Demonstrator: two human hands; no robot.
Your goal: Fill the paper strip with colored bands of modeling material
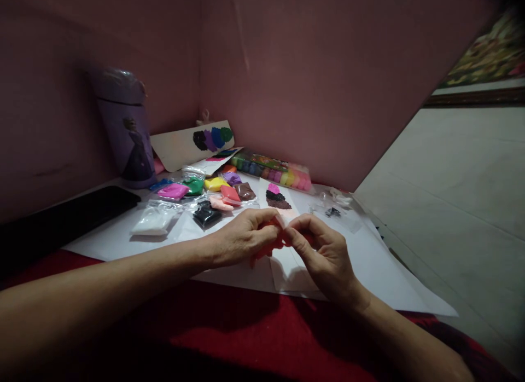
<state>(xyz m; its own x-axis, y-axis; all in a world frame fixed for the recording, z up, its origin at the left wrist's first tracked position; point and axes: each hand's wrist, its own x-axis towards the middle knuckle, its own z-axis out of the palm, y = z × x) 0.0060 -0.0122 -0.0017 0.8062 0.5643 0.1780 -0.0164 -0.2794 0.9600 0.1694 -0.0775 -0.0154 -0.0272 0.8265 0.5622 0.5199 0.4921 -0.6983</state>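
My left hand is closed, its fingers pinched around a red-orange piece of soft material that looks like modelling clay. My right hand meets it fingertip to fingertip, with thumb and index finger pinching the same piece from the right. A pale, thin bit shows between the fingertips; I cannot tell whether it is wrapper or paper. Under the hands lies a white card strip bearing pink, black, brown and peach dabs of clay.
Small bags of coloured clay, such as the white bag and black bag, lie left on the white paper sheet. Behind are a clay-stick pack, a painted card and a purple tumbler. Scraps of plastic lie right.
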